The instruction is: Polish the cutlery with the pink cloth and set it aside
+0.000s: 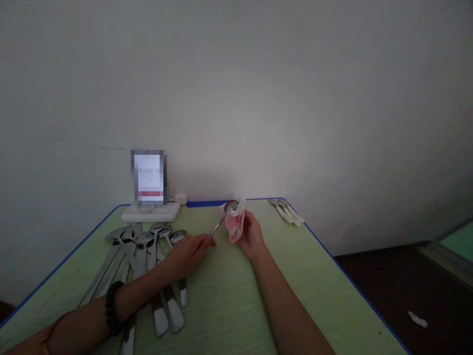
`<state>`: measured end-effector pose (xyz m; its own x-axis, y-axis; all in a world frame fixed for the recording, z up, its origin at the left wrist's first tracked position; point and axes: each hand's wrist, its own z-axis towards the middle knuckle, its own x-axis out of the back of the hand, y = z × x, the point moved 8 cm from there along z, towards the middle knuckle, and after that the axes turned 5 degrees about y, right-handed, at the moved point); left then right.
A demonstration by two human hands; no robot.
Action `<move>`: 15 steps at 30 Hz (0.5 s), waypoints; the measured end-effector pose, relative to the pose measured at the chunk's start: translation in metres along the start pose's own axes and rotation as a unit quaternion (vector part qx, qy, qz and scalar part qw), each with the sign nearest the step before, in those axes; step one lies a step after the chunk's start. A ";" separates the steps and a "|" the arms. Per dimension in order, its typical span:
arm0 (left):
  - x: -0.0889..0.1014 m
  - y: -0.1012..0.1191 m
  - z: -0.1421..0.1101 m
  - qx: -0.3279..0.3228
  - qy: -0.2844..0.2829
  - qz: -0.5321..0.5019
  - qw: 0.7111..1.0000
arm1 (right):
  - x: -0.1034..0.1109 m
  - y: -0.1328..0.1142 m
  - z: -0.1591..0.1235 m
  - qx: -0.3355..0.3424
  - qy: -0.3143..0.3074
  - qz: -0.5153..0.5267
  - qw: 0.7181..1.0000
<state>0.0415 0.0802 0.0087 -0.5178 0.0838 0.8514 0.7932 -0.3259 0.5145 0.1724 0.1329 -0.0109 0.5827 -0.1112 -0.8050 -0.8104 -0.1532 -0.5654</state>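
Holds a metal spoon (pixel 231 207) in the left hand (pixel 190 254). Grips it low on the handle, with fingers curled close around the thin metal. Points the spoon up and to the right, with the bowl at the high end. Holds a pink and white cloth (pixel 234 230) in the right hand (pixel 252 234), from the right side. Bends the right hand around the cloth, not spread wide. Cannot tell the place of every right fingertip, with some hidden behind the cloth. Sets the spoon's bowl against the cloth, with soft folds behind and beside it. Holds both near the far side of the green table (pixel 229 310), around the middle.

Wears a dark beaded bracelet (pixel 112 308) on the left wrist. Reaches with the left arm over a pile of loose spoons (pixel 145 240), some crossing, most with bowls toward the far side. Near the far right corner: white-handled cutlery (pixel 284 212), close together, too small and dim to tell the kind. At the far left: a white stand (pixel 151 213) under a bright, blurred screen (pixel 150 175). Just beside it: a small white block (pixel 181 199). Behind everything: a gray wall (pixel 295 98). On the dark floor (pixel 373 296): a white scrap (pixel 418 319).
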 end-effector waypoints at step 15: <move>-0.008 -0.001 -0.002 -0.015 -0.022 0.095 0.995 | -0.007 0.009 -0.003 0.006 -0.062 -0.073 0.995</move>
<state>0.0440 0.0782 0.0010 -0.3450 0.0586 0.9368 0.8648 -0.3681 0.3415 0.1613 0.1295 -0.0096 0.6826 0.0338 -0.7300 -0.7190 -0.1473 -0.6792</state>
